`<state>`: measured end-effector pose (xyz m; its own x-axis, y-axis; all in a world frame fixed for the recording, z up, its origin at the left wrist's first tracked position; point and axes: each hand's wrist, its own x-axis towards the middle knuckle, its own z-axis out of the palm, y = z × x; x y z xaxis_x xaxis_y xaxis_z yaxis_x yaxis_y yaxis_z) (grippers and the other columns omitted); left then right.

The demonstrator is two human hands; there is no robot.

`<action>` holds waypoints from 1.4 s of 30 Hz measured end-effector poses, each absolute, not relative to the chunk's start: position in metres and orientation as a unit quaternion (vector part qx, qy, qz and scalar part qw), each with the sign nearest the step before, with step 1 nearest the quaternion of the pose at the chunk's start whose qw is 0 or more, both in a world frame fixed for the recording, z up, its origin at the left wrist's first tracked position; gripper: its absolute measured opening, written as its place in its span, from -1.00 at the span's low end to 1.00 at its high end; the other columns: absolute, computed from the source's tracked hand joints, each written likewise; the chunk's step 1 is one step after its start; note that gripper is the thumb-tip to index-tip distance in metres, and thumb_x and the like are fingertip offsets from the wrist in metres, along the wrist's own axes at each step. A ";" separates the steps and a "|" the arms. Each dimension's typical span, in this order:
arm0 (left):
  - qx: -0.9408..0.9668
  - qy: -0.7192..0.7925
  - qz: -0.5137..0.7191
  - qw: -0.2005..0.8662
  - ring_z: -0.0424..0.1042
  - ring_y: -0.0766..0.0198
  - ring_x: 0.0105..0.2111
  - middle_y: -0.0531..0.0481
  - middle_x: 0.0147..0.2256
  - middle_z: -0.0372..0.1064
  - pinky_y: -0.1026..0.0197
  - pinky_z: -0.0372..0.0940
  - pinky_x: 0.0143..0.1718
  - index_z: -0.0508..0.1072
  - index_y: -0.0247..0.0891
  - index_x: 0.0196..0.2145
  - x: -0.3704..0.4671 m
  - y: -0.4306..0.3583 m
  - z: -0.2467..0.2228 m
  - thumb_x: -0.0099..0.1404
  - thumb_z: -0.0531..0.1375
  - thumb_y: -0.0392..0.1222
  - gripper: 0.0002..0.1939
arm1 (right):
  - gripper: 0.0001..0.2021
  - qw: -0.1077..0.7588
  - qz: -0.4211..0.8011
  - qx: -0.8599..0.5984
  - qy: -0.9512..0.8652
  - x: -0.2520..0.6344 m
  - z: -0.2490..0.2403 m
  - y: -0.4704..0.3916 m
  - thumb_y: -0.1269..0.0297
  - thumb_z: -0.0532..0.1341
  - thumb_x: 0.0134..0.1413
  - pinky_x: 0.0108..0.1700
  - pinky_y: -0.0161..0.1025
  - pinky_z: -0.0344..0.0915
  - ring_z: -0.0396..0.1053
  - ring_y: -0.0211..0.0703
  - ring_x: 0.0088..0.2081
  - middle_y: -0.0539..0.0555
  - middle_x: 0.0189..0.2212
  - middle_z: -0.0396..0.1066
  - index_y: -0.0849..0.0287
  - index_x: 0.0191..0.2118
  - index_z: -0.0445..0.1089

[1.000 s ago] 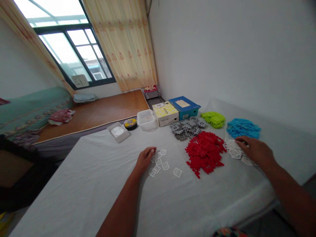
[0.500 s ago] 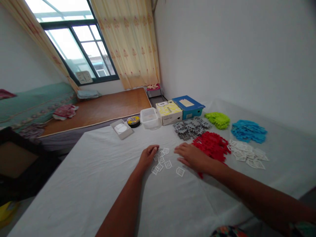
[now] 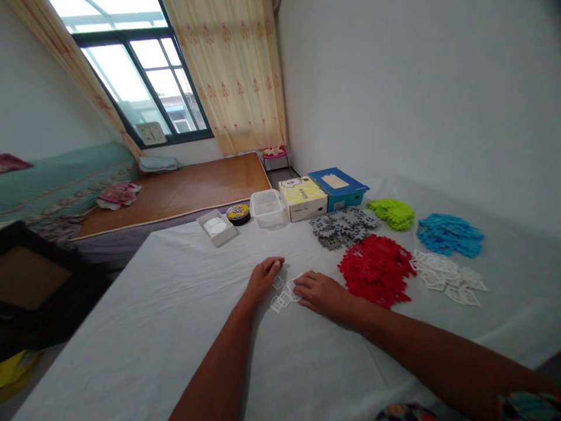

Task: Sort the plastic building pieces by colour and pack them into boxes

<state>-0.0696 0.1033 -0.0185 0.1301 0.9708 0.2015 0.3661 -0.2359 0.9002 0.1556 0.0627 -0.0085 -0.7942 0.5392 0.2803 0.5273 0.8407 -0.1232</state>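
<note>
My left hand (image 3: pixel 264 278) rests on the white-covered table (image 3: pixel 131 327), its fingers curled in against the thumb; whatever they may hold is hidden. Just right of it lie several small white plastic lattice pieces (image 3: pixel 284 299), some overlapping. My right hand (image 3: pixel 322 292) lies palm down with its fingers stretched out, the fingertips on the right-hand white pieces and partly covering them. Beside that hand is a heap of red plastic pieces (image 3: pixel 377 269). Farther right spreads a larger pile of white lattice pieces (image 3: pixel 447 278).
Piles of grey (image 3: pixel 342 227), lime green (image 3: pixel 391 213) and blue pieces (image 3: pixel 450 234) lie toward the wall. Along the far edge stand a blue box (image 3: pixel 338 187), a yellow-and-white box (image 3: pixel 302 197), a clear plastic tub (image 3: pixel 268 210), a round tin (image 3: pixel 239 214) and a small white box (image 3: pixel 218 228).
My right hand has moved left and slightly nearer, from beside the red heap onto the small white pieces. The scattered pieces now lie closer together near my left hand, which stays almost still.
</note>
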 end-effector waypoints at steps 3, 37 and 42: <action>0.666 0.504 0.424 0.350 0.49 0.09 -0.20 -0.14 -0.24 0.56 0.06 0.34 -0.08 0.56 -0.28 -0.15 -0.069 0.103 -0.018 0.29 0.15 0.10 -0.58 | -0.84 0.153 0.002 -0.282 -0.947 0.156 -0.006 0.058 0.36 0.14 0.26 -0.02 -0.15 0.25 0.34 -0.08 -0.06 0.17 -0.09 0.45 0.21 -0.09 0.41; 0.654 0.509 0.423 0.367 0.49 0.06 -0.18 -0.18 -0.23 0.56 0.02 0.34 -0.08 0.55 -0.30 -0.18 -0.066 0.098 -0.008 0.23 0.16 0.23 -0.48 | -0.74 0.256 -0.097 -0.698 -0.662 0.449 -0.004 0.050 0.17 0.09 0.20 -0.44 -0.16 0.22 0.46 0.00 -0.38 0.27 -0.29 0.53 0.15 -0.23 0.49; 0.658 0.500 0.427 0.367 0.49 0.06 -0.18 -0.19 -0.22 0.56 0.01 0.34 -0.07 0.56 -0.29 -0.19 -0.066 0.099 -0.011 0.23 0.15 0.24 -0.48 | -0.70 0.279 -0.138 -0.673 -0.671 0.409 0.015 0.061 0.15 0.04 0.24 -0.27 -0.11 0.32 0.45 0.05 -0.22 0.25 -0.19 0.49 0.19 -0.19 0.46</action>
